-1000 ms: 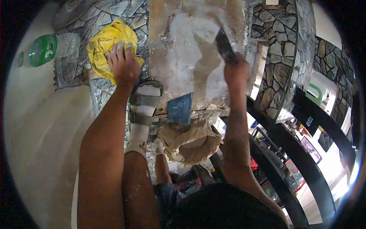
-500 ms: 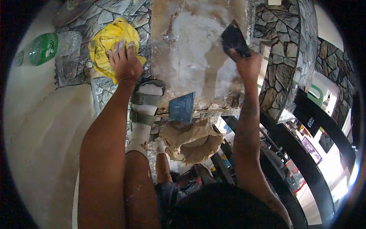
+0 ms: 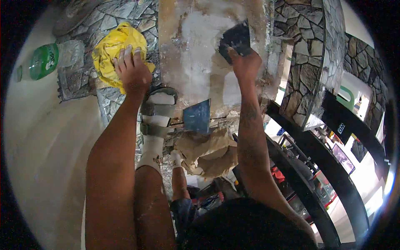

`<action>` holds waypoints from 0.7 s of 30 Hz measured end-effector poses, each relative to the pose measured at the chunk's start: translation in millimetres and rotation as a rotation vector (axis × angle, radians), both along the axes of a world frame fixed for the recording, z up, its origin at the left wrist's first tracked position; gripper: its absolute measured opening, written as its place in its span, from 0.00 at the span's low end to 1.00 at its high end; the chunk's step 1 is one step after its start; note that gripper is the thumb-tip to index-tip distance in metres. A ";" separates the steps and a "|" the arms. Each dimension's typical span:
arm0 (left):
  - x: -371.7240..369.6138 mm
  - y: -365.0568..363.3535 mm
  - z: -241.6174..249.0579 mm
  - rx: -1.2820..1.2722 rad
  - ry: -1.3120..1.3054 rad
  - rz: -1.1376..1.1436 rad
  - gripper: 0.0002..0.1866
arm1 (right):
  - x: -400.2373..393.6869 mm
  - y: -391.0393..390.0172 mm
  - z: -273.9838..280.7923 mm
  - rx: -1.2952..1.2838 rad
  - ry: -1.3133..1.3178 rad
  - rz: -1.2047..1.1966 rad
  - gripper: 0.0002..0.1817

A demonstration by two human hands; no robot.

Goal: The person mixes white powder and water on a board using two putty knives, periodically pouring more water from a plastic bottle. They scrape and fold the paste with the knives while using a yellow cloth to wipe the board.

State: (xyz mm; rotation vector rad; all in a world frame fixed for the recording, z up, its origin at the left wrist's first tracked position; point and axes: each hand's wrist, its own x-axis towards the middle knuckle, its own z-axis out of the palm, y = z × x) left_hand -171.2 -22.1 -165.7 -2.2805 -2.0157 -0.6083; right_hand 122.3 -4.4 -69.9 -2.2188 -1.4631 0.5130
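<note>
My left hand (image 3: pixel 135 75) lies with fingers stretched out on a crumpled yellow cloth (image 3: pixel 104 52), at the left on stone-patterned flooring. Over to the right, my right hand (image 3: pixel 248 66) pinches the lower edge of a flat black square sheet (image 3: pixel 238 35) against the slab. This long brownish slab (image 3: pixel 183 79) is smeared with white and tan patches. Near the slab's front edge rests a blue-grey trapezoid blade (image 3: pixel 197 116). Just below it sits an open, crumpled brown paper bag (image 3: pixel 212 164).
A clear plastic bottle with a green label (image 3: pixel 43 61) lies at far left. My sandalled foot (image 3: pixel 158 109) stands beside the slab's left edge. Dark railing slats (image 3: pixel 316 146) drop away at right, below a stone-patterned ledge (image 3: pixel 300 66). Another person's leg (image 3: pixel 180 183) shows lower down.
My right hand has moved left across the slab with the black sheet, which is now turned differently. My left hand stays on the yellow cloth.
</note>
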 end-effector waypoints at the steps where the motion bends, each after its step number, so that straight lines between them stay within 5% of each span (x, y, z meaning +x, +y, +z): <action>1: -0.9 0.6 -1.0 0.014 -0.011 -0.008 0.20 | 6.6 -2.1 -3.2 0.038 0.026 -0.002 0.14; 3: -5.4 0.3 -1.8 0.013 -0.006 -0.010 0.21 | 17.5 -0.7 -3.0 -0.075 0.007 -0.094 0.14; 7: -0.8 -1.0 1.6 -0.048 0.015 -0.003 0.22 | -7.9 5.4 5.6 0.111 0.182 -0.093 0.12; 10: 0.6 -0.1 1.7 -0.057 0.030 0.002 0.22 | -15.8 6.3 -16.8 0.165 0.012 -0.057 0.10; 13: -5.4 2.6 -0.9 -0.027 0.058 -0.013 0.22 | 3.7 -3.4 -5.7 0.058 0.090 -0.115 0.11; 16: -3.6 -2.4 -1.5 -0.004 0.064 -0.024 0.22 | -2.6 -3.5 8.8 0.285 0.310 -0.116 0.12; 18: -0.7 -0.7 -1.2 0.009 0.060 -0.018 0.21 | -11.1 5.1 4.1 0.064 0.096 -0.196 0.12; 21: 1.5 0.5 1.7 -0.010 0.059 -0.010 0.21 | -23.3 15.0 -15.2 0.209 0.112 -0.109 0.11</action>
